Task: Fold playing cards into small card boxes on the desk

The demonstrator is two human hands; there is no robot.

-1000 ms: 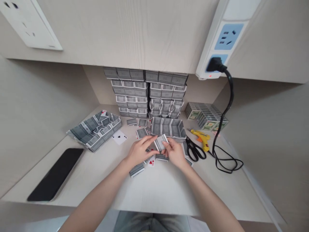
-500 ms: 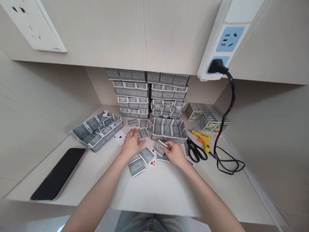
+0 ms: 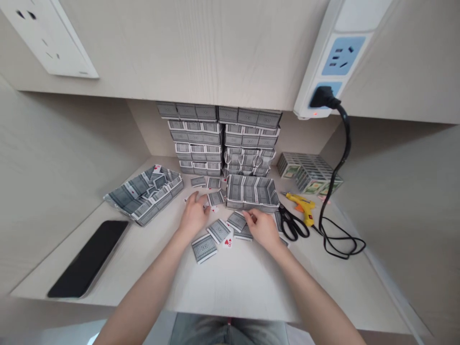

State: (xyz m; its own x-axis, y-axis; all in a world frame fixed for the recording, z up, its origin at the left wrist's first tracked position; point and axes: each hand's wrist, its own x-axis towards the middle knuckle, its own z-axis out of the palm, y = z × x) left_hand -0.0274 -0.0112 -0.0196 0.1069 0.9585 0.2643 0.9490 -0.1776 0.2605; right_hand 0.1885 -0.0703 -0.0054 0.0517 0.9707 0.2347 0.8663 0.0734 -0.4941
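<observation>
Several folded grey-backed playing cards lie on the desk between my hands, among them a folded card (image 3: 219,231) and another (image 3: 204,248) nearer the front edge. A red eight card (image 3: 227,241) shows face up beside them. My left hand (image 3: 194,213) rests by a folded card (image 3: 216,198), fingers apart, partly over a face-up card. My right hand (image 3: 261,227) has its thumb and index finger at the edge of a folded card (image 3: 237,221) that lies on the pile. An open box made of cards (image 3: 251,207) stands just behind my right hand.
A card tray (image 3: 154,211) holding folded pieces and a black phone (image 3: 86,261) are at left. Stacked card boxes (image 3: 199,136) stand behind. Black scissors (image 3: 293,225), a yellow glue gun (image 3: 304,206) with its cable, and card blocks (image 3: 312,172) are at right.
The folded card that my right hand held tilted now lies flatter on the pile. My left hand has moved slightly left, over the face-up card, and the folded card beside it has shifted right.
</observation>
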